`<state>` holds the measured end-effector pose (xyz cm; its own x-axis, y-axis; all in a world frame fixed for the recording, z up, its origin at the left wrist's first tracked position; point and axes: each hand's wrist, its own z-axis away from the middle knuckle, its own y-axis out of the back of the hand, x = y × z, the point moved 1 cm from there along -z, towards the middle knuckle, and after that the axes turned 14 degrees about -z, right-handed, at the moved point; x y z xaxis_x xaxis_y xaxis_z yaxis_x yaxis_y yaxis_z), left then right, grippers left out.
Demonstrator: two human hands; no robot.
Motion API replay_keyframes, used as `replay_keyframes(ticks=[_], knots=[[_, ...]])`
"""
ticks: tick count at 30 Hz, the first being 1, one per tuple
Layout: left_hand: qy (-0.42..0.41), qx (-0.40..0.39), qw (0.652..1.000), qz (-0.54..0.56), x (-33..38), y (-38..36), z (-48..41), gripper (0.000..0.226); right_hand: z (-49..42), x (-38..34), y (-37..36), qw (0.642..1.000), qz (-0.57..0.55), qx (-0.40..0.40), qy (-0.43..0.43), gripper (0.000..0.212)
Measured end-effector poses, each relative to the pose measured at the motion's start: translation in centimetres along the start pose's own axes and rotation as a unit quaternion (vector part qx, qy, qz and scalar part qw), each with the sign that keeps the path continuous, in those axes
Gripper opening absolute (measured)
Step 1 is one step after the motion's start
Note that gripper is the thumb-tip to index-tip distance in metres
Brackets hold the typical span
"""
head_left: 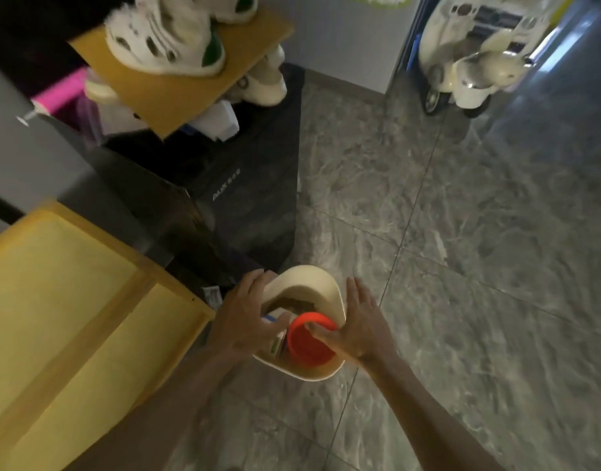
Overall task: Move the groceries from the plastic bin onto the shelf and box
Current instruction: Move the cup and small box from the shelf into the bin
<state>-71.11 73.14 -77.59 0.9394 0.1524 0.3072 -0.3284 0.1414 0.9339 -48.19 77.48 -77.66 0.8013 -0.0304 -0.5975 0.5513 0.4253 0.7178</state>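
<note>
- Plastic bin: cream, rounded, on the grey marble-pattern floor, just beside the corner of the dark box. It is still loaded, so unloading looks barely begun.
- Contents, as far as visible: a red-lidded container at the bin's near right; a white pack with blue and green print at its near left; something brown deeper in, too blurred to name.
- Left hand: fingers wrapped over the bin's left rim, thumb lying on the white pack. It appears to steady the bin; whether it actually pinches the pack cannot be told.
- Right hand: open, palm flat against the bin's outer right wall, thumb resting on the red lid. Nothing is clasped; the pose suggests bracing the bin before a lift.
- Dark box: tall, black, faint lettering on one face, directly behind the bin; a likely destination.
- Shelf: tan board at upper left, already carrying white shoes, with more footwear below it.
- Yellow surface: at the left edge, bare.
- Toy scooter: cream, far right corner, well apart from the work.
</note>
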Motion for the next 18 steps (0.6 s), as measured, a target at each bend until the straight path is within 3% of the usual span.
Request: replay_keyframes(ticks=[5, 13, 18], knots=[[-0.032, 0.045, 0.998, -0.01, 4.0, 14.3, 0.7, 0.098, 3.3, -9.1, 12.6, 0.998, 0.011, 0.048, 0.032, 0.144], [-0.057, 0.158, 0.984, -0.058, 12.1, 45.3, 2.8, 0.101, 11.9, -28.1, 38.8, 0.985, -0.017, 0.12, 0.12, 0.135], [-0.067, 0.161, 0.983, -0.05, 17.1, 62.3, 7.4, 0.115, 19.0, -37.4, 51.0, 0.97, -0.006, 0.163, 0.182, 0.129]])
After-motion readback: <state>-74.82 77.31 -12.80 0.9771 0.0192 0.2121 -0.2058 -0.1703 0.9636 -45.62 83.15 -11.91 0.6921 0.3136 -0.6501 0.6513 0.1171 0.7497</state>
